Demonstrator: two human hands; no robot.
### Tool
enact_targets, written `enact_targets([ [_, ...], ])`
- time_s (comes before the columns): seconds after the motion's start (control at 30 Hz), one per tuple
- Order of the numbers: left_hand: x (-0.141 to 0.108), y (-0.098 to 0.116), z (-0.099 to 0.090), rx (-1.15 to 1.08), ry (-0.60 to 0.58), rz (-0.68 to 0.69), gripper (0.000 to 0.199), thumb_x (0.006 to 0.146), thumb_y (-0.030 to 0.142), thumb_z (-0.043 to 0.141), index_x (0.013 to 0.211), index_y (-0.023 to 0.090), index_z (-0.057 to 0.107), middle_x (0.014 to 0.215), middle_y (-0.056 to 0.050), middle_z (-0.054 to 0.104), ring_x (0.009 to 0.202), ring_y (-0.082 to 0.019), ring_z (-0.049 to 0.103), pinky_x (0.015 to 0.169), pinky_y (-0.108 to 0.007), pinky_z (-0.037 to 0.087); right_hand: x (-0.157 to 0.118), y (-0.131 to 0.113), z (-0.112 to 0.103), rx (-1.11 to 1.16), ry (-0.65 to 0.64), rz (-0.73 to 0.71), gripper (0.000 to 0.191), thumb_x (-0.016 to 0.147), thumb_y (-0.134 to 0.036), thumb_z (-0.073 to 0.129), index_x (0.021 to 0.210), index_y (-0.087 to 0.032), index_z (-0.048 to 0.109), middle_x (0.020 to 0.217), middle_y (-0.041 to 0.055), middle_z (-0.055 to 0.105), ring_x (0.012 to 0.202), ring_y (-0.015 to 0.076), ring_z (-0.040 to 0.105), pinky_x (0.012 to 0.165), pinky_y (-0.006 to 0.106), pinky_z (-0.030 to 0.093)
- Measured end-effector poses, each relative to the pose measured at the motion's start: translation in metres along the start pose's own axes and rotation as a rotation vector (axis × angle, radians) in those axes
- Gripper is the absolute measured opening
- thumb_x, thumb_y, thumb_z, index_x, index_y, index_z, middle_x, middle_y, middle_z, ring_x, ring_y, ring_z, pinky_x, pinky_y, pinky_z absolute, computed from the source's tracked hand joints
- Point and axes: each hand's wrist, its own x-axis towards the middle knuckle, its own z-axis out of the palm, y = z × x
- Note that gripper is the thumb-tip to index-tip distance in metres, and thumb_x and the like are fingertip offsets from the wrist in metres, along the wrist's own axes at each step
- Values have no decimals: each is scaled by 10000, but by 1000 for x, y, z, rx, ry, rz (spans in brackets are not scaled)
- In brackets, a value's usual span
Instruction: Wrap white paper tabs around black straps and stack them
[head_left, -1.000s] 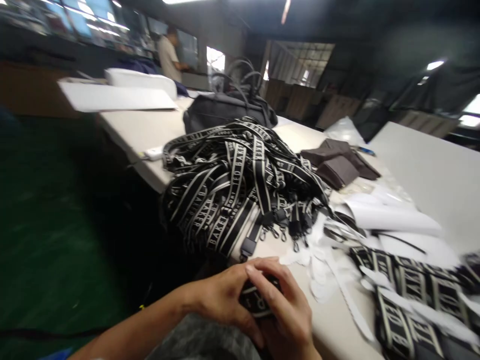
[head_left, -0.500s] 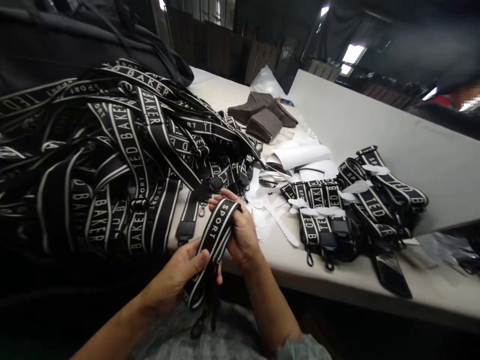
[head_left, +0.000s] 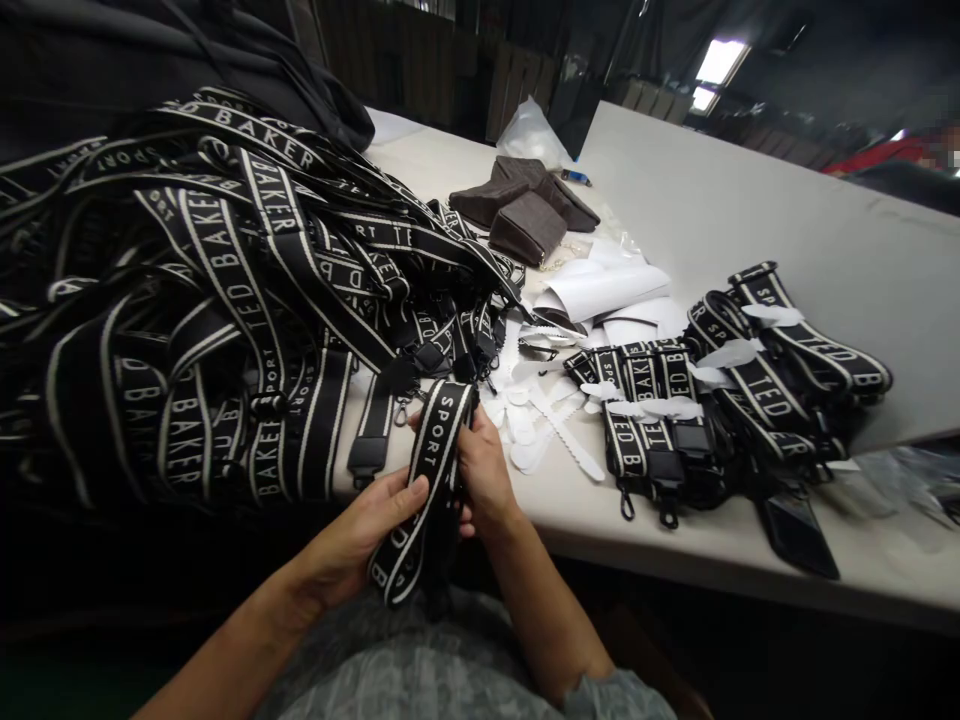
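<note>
A black webbing strap [head_left: 437, 440] with white stripes and lettering is looped in folds between my hands, just off the table's front edge. My left hand [head_left: 379, 515] pinches its lower left side, thumb on top. On the far side of the folds, my right hand [head_left: 484, 465] grips the strap, with some fingers hidden behind it. To the left lies a big tangled heap of like straps [head_left: 225, 260]. One strap end with a black tab [head_left: 369, 450] rests on the table beside my left hand. Folded strap bundles [head_left: 652, 420] with white paper bands lie to the right.
White paper strips [head_left: 559, 430] and rolled sheets [head_left: 607, 295] are scattered mid-table. Behind them sit dark brown pouches [head_left: 529, 225] and a clear plastic bag [head_left: 531, 135]. A black phone-like slab [head_left: 796, 535] lies near the front edge. A pale upright panel [head_left: 750, 210] borders the back right.
The folded strap has turned more upright and its upper loop now stands higher. My right hand has closed in behind it. The metal clips hanging below have gone out of sight.
</note>
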Motion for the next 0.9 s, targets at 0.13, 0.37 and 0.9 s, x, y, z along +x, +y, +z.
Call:
enact_targets([
  [0.13, -2, -8, 6, 2, 13, 26, 445, 826, 467, 723, 1097, 125, 634, 912, -158, 734, 853, -302, 724, 849, -417, 572, 5, 2, -1, -103, 128, -284, 374, 878, -409, 618, 1200, -223, 577, 1089, 48, 651, 966, 187, 609, 780, 275, 524],
  [0.37, 4, -10, -1, 224, 97, 173, 499, 775, 466, 772, 1154, 174, 629, 800, -53, 695, 631, -176, 659, 598, -247, 538, -4, 10, 4, -129, 192, -433, 400, 883, -387, 591, 1259, -259, 544, 1144, 63, 614, 1062, 221, 585, 887, 347, 510],
  [0.9, 5, -19, 0, 653, 215, 344, 439, 848, 457, 675, 1191, 193, 605, 911, -79, 722, 802, -239, 705, 717, -278, 575, -33, 6, -10, 276, -126, -45, 388, 739, -251, 794, 1065, -206, 589, 878, 11, 645, 848, 164, 649, 839, 300, 536],
])
